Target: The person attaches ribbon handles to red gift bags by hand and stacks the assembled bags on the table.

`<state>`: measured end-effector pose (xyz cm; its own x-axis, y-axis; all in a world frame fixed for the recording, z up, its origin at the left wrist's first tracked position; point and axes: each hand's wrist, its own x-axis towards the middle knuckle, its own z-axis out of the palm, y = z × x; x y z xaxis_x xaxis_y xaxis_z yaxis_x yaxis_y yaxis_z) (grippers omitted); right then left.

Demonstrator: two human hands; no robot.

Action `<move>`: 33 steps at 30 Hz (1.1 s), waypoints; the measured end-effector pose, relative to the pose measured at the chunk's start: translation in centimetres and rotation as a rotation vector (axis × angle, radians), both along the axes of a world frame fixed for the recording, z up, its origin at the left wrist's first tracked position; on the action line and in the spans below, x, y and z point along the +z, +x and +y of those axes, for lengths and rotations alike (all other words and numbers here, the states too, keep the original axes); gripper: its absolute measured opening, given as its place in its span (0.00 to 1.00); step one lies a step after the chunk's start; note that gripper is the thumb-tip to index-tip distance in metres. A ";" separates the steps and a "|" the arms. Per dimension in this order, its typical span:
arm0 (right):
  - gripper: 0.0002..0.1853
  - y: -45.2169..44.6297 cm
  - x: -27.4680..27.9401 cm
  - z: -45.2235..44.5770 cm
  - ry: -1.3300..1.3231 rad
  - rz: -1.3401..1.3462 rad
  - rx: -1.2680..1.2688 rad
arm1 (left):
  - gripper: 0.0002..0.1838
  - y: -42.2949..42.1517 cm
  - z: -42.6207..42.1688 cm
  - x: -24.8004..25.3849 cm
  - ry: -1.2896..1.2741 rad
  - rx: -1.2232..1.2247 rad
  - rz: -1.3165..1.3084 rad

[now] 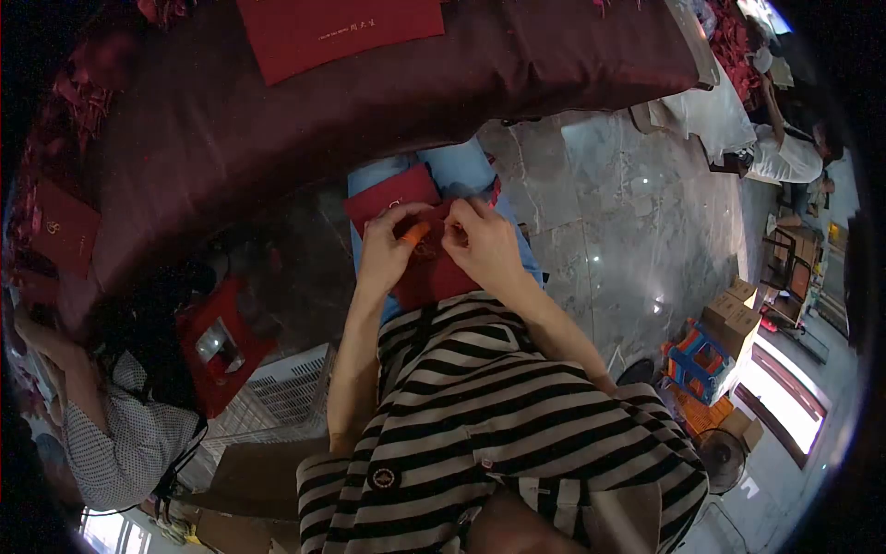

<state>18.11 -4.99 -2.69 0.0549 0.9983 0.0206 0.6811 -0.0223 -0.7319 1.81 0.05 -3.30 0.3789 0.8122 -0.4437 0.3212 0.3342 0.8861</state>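
Observation:
On my lap lies a flat red piece with a gold emblem [432, 277], which looks like a gift bag. My left hand [388, 242] pinches its upper part, fingers curled. Something orange [415, 234] shows at that thumb and fingers; whether it is worn or held I cannot tell. My right hand [482, 238] is closed, with thumb and fingertips together at the same upper edge; the exact point of grip is partly hidden. A second red piece with light print [383, 196] rests on my knees just beyond, close to the left fingers.
A dark red covered table [360, 115] curves ahead of me, bearing a printed red bag [346, 37]. At left sit another person [129, 434] and a white plastic crate [277, 392]. Cardboard boxes [734, 319] and a fan [720, 459] stand right. Another person [784, 155] is far right.

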 end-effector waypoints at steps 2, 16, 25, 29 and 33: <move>0.10 0.0 0.1 0.0 -0.009 0.039 0.012 | 0.14 -0.1 0.0 -0.1 -0.027 0.011 -0.026; 0.11 -0.2 0.0 0.4 -0.008 0.079 -0.021 | 0.13 1.0 -1.3 0.9 0.302 0.008 0.186; 0.11 1.8 2.9 0.0 0.082 -0.156 0.186 | 0.13 0.3 -0.9 4.5 0.072 0.073 -0.032; 0.10 0.9 2.6 -0.4 0.286 -0.278 0.261 | 0.13 -0.6 1.9 4.2 0.022 -0.364 0.200; 0.13 0.6 3.1 -0.5 0.338 -0.196 0.247 | 0.12 -0.8 2.0 3.0 0.119 -0.408 0.089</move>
